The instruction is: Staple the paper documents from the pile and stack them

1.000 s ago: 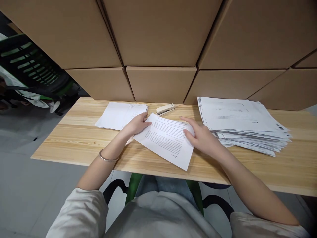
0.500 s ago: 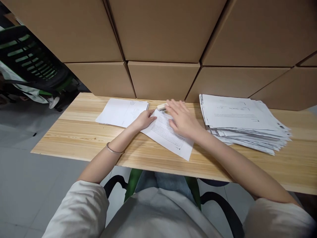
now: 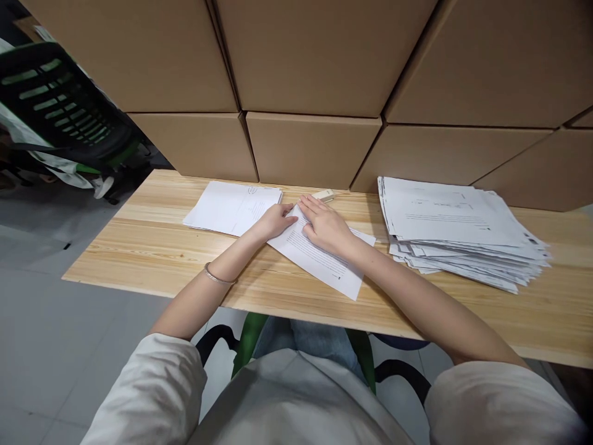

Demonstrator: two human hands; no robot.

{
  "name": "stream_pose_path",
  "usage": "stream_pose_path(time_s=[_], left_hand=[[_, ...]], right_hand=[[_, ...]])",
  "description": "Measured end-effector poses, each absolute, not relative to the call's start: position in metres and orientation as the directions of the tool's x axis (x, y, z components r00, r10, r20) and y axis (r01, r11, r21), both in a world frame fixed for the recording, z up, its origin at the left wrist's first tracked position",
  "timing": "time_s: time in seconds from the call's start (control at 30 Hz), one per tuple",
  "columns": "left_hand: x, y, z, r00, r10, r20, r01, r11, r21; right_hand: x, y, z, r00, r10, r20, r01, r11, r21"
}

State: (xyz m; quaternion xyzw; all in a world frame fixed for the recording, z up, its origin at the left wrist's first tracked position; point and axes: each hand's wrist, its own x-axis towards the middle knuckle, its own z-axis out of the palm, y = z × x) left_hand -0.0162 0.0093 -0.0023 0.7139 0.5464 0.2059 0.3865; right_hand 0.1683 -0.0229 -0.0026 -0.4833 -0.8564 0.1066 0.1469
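Observation:
My left hand (image 3: 273,221) pinches the upper left corner of a printed sheet (image 3: 324,262) that lies slanted on the wooden table (image 3: 152,247). My right hand (image 3: 328,227) rests on the same sheet. Its fingers are held together and bent over the near part of a cream stapler (image 3: 323,195). Only the stapler's right end shows past the fingers, at the sheet's top corner. A silver bracelet is on my left wrist.
A thin set of papers (image 3: 227,207) lies just left of my hands. A thick, fanned stack of printed sheets (image 3: 458,232) sits at the right. Cardboard boxes (image 3: 310,148) wall off the table's back. A black and green chair (image 3: 60,111) stands at the far left.
My right hand left the sheet's right edge, reached up to the stapler and now sits over it. My left hand stayed at the sheet's corner. The sheet shifted slightly toward the stapler.

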Motion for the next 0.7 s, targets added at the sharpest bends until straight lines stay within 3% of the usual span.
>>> stream_pose_path(time_s=[0.3,0.4,0.5,0.6,0.7], left_hand=[[-0.018,0.009,-0.002,0.263,0.958,-0.115,0.532,-0.045,0.846],[-0.031,0.006,0.008,0.294,0.924,-0.243,0.408,0.108,0.907],[-0.048,0.002,0.028,0.357,0.876,-0.324,0.41,0.165,0.897],[-0.058,-0.004,0.049,0.382,0.886,-0.262,0.294,0.153,0.944],[-0.056,-0.012,0.059,0.35,0.925,-0.15,0.177,0.092,0.98]], right_hand=[[0.171,-0.018,0.014,-0.514,0.852,0.097,0.792,0.515,-0.328],[0.171,-0.027,0.027,-0.47,0.868,0.159,0.798,0.494,-0.346],[0.162,-0.058,0.036,-0.441,0.871,0.217,0.789,0.491,-0.369],[0.147,-0.098,0.038,-0.469,0.86,0.204,0.764,0.51,-0.394],[0.137,-0.128,0.041,-0.456,0.865,0.207,0.798,0.501,-0.335]])
